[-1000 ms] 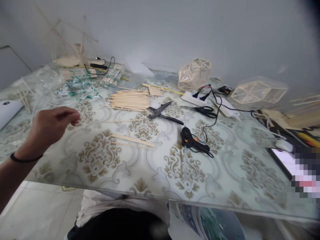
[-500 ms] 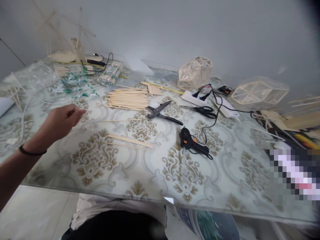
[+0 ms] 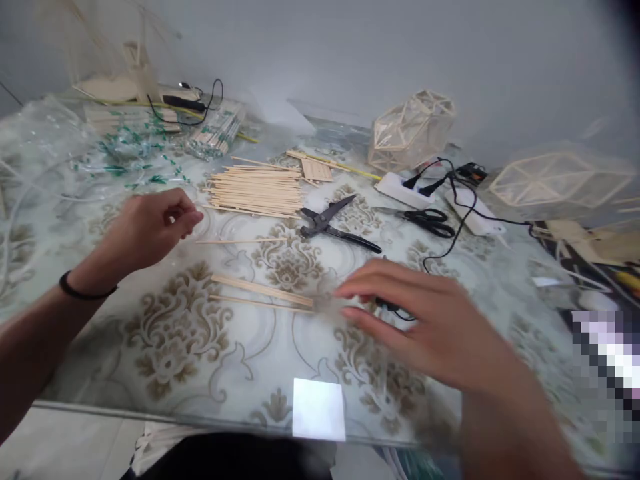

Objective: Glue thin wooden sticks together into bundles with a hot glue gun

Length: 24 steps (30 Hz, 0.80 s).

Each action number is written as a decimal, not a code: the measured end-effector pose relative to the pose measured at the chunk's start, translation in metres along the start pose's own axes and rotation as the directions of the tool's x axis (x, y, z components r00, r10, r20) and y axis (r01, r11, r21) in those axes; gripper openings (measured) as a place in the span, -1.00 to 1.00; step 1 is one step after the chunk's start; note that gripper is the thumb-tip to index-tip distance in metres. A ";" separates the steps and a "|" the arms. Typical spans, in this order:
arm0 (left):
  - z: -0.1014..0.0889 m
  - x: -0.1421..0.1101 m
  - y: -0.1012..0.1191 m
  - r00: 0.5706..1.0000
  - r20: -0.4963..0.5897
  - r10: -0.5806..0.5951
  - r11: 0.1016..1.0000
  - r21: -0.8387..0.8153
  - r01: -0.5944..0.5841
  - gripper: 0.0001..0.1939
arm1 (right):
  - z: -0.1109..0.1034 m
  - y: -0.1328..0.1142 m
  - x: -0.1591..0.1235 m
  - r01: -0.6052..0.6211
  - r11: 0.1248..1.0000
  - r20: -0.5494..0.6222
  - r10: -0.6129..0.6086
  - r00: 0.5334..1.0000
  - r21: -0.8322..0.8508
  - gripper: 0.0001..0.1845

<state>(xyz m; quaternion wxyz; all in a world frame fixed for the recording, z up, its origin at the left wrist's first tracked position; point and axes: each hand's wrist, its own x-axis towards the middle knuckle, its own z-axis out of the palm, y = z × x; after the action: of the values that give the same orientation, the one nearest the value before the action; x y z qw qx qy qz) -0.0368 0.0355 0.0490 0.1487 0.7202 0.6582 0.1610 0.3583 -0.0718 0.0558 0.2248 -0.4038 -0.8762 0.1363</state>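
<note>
My left hand hovers over the table with its fingers curled in and the thumb against them; nothing shows in its grip. My right hand is open, thumb and fingers apart, just right of the ends of a few thin wooden sticks lying side by side. Below them lies a single thin stick, and above them another lone stick. A pile of wooden sticks lies beyond, with dark metal shears to its right. My right hand mostly hides the black glue gun.
Black scissors, a white power strip and cords are at the right. Stick-frame models stand along the back. Plastic wrappers and packed sticks are at the back left. The table edge runs nearest me.
My right hand has come into view from the right, over the glue gun. My left hand has moved rightward, nearer the stick pile. The view has shifted slightly.
</note>
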 end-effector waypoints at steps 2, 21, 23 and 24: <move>0.003 -0.002 -0.004 0.999 -0.045 0.006 0.999 -0.039 -0.007 -0.74 | 0.012 0.011 0.006 0.007 1.000 0.056 -0.008 0.998 0.023 -0.83; 0.021 -0.008 -0.010 0.987 -0.158 0.009 0.982 -0.184 -0.039 -0.73 | 0.056 0.027 0.003 -0.094 0.994 0.054 0.097 0.994 -0.055 -0.91; 0.022 -0.008 -0.007 0.990 -0.140 0.019 0.978 -0.204 -0.048 -0.73 | 0.056 0.029 0.004 -0.108 0.992 0.048 0.111 0.993 -0.064 -0.89; 0.022 -0.008 -0.005 0.990 -0.136 0.019 0.978 -0.205 -0.047 -0.72 | 0.056 0.031 0.004 -0.114 0.991 0.048 0.117 0.992 -0.067 -0.89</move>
<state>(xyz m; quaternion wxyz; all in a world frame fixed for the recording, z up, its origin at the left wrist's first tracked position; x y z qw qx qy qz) -0.0328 0.0277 0.0261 0.1761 0.6991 0.6342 0.2792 0.3472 -0.0522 -0.0043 0.1806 -0.4573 -0.8608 0.1314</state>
